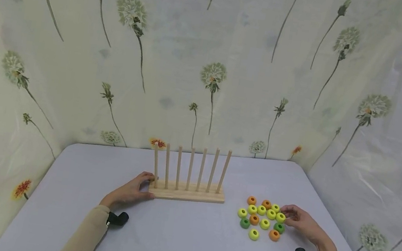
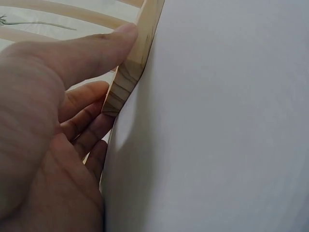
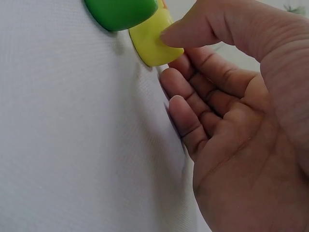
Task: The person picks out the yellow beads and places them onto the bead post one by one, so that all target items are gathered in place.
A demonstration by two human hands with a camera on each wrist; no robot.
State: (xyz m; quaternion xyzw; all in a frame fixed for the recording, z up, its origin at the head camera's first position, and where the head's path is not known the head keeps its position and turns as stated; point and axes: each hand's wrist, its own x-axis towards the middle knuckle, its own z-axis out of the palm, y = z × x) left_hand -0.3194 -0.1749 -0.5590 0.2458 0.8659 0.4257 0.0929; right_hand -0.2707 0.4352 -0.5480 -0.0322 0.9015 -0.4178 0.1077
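Currently the right hand (image 1: 302,223) pinches a yellow ring (image 3: 150,41) between thumb and fingers.

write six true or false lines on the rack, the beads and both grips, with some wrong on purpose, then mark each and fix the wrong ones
1. The left grip holds one end of the rack. True.
2. The rack is to the right of the beads. False: in the head view it is to the left of the beads.
3. Seven pegs stand on the rack. True.
4. Two of the pegs have beads on them. False: all the pegs are bare.
5. The right grip pinches a yellow bead. True.
6. Green is the commonest bead colour. False: yellow is, and just two green beads show.
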